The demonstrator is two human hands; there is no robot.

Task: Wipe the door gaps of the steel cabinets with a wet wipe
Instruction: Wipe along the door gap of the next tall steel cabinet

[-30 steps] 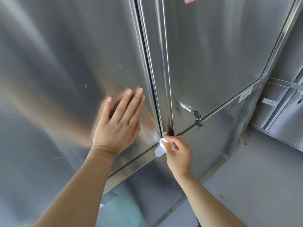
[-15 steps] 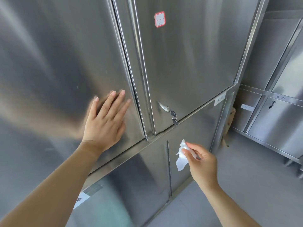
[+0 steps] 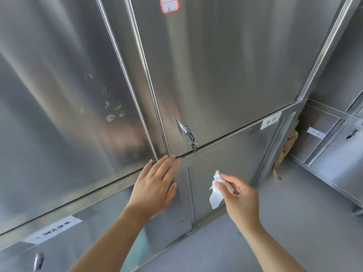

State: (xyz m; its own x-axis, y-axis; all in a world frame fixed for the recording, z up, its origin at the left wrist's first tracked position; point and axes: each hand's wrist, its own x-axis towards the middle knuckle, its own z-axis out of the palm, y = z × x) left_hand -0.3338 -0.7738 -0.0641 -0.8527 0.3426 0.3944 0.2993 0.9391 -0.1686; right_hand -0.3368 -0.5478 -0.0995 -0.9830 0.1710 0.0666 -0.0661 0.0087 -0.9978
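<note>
A tall steel cabinet (image 3: 225,65) fills the view, with two upper doors split by a vertical door gap (image 3: 145,79) and lower doors below a horizontal rail (image 3: 231,137). My left hand (image 3: 155,185) is open with fingers spread, in front of the lower left door, fingertips near the rail. My right hand (image 3: 238,195) pinches a crumpled white wet wipe (image 3: 216,190) between thumb and fingers, held in front of the lower right door, away from any gap. The lower vertical gap (image 3: 191,195) runs between the two hands.
A lock with hanging keys (image 3: 189,134) sticks out of the upper right door. White labels (image 3: 271,120) sit on the rail. A second steel cabinet (image 3: 334,146) stands at the right, with brown cardboard (image 3: 288,146) wedged between them. Grey floor (image 3: 294,222) lies below.
My left hand has come off the upper left door and dropped to the lower door. My right hand has pulled the wipe away from the upper gap's foot, down and right.
</note>
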